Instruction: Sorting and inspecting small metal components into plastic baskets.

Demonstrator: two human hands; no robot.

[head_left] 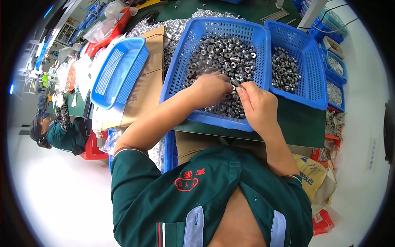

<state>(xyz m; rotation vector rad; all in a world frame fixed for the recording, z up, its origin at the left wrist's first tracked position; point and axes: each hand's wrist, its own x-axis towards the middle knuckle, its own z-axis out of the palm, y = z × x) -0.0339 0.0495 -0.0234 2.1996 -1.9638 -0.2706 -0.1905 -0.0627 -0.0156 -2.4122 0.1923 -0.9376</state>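
Note:
A large blue plastic basket (175, 74) with pierced walls stands in front of me, filled with small shiny metal rings or sleeves (224, 51). Over its near half, my left hand (210, 88) is curled and closed, its fingertips slightly blurred and turned away. My right hand (259, 103) pinches a small, narrow grey metal piece (237, 83) between thumb and forefinger, close to the left fingertips. What the left fingers grip is too small and hidden to name. More metal rings (284, 70) lie in a second blue basket (308, 78) on the right.
A shallow blue basket (119, 72) rests on cardboard (154, 61) to the left. Loose silvery parts (173, 31) cover the far green table (298, 125). Thin metal rods (275, 16) lie at the far right. A person (63, 133) sits further left; blue bins (335, 66) line the right side.

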